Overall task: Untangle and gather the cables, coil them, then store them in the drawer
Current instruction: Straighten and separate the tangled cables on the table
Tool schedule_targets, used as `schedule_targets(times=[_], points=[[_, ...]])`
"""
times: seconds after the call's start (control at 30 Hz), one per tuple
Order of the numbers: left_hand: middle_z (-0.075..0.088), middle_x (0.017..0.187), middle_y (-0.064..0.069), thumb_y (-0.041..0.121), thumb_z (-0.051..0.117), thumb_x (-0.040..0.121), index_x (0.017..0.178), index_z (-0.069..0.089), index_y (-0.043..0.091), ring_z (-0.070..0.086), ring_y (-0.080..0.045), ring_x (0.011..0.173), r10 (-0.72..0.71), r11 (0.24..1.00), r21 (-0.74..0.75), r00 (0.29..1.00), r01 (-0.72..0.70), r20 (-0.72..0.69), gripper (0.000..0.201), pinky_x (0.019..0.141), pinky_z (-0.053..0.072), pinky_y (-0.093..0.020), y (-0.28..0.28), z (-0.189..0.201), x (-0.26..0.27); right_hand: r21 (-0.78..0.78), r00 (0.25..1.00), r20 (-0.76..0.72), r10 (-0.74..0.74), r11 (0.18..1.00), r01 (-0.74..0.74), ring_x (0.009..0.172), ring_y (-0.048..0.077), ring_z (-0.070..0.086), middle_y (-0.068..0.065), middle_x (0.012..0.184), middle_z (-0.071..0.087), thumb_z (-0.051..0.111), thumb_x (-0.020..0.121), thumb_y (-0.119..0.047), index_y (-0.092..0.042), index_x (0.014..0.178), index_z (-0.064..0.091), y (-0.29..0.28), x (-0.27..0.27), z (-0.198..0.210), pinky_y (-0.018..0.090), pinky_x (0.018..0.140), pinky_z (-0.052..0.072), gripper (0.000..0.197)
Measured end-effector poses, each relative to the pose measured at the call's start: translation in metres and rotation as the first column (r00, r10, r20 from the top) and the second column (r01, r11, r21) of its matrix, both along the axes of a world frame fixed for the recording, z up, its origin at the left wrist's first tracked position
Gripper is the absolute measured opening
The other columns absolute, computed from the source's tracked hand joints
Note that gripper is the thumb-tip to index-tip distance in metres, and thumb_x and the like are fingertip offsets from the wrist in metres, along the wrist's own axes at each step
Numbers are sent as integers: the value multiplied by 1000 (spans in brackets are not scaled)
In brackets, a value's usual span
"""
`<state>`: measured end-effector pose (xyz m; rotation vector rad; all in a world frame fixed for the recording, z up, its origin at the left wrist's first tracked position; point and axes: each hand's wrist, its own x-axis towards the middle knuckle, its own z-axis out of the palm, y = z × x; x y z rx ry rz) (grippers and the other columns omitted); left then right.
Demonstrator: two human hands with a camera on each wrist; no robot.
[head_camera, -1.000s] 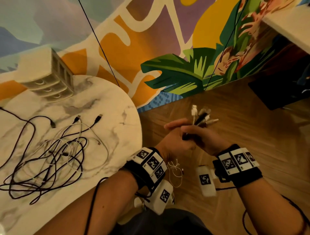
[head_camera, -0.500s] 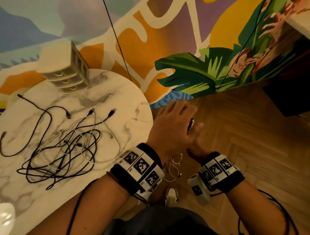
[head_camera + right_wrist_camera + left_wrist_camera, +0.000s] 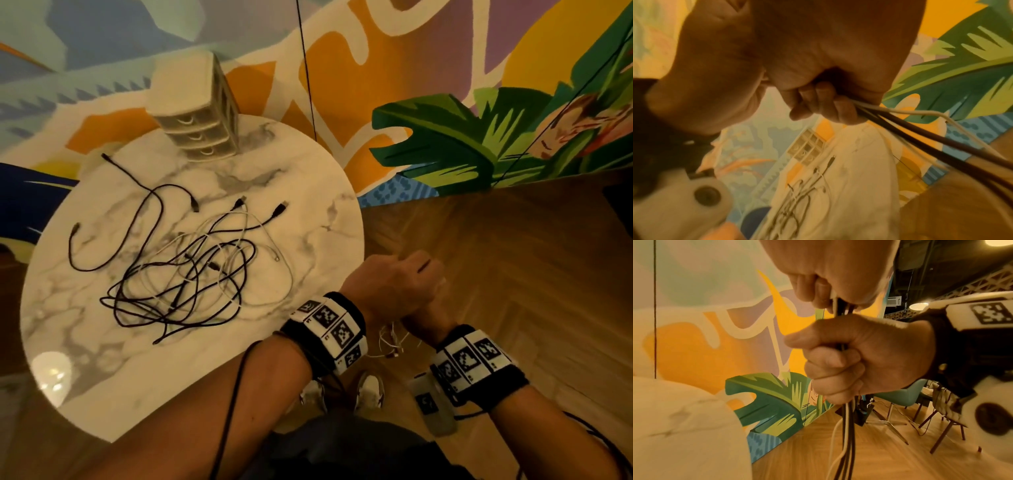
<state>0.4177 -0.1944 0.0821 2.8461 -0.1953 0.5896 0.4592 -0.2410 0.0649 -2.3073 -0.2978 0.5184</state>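
Already both hands were fists stacked on one bundle of cables (image 3: pixel 845 431), off the right edge of the surface (image 3: pixel 325 192) at lower centre of the head view. In the left-wrist view the left hand (image 3: pixel 838 272) sat at the top of the frame and the right hand (image 3: pixel 855 360) just beneath it, nearly touching, each set of fingers (image 3: pixel 830 368) curled tight around the black and white strands. The bundle ran straight through both fists, its long axis near vertical there, with the free length pointing down toward the floor below the right hand; the upper ends were hidden inside the left fist.

The loose tangle (image 3: pixel 181 274) lay spread left of centre on the surface, well apart from the hands and to their left in the head view, so the left hand was the nearer one to it. The drawer unit (image 3: pixel 198 113) stood at the far edge, upper left of the frame, its three fronts apparently closed.

Coiling the held bundle looked like the likely next step.
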Motion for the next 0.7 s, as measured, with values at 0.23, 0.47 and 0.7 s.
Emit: schedule_targets(times=[0.23, 0.47, 0.7], points=[[55, 106, -4, 45, 38, 94, 111, 52, 14, 58, -19, 78, 249, 887, -327, 935, -325, -252, 38, 56, 37, -25, 31, 2, -40, 235, 835, -333, 439, 896, -378, 62, -6, 40, -14, 76, 51, 41, 98, -5, -6, 109, 64, -30, 3, -22, 8, 64, 41, 25], [40, 136, -10, 30, 42, 94, 130, 39, 15, 54, -33, 109, 518, 745, 276, 265, -608, -813, 40, 79, 46, -40, 104, -64, -143, 245, 810, -484, 331, 940, -238, 44, 13, 42, 6, 48, 50, 40, 98, -18, -8, 58, 63, -11, -9, -66, 23, 48, 36, 47], [62, 112, -8, 13, 32, 95, 120, 50, 13, 63, -30, 96, 527, 824, 301, 456, -479, -717, 30, 69, 44, -34, 78, -49, -145, 169, 726, -600, 337, 940, -296, 42, 10, 40, -4, 41, 51, 34, 102, -30, -9, 60, 65, 10, -39, -77, 22, 47, 33, 56]])
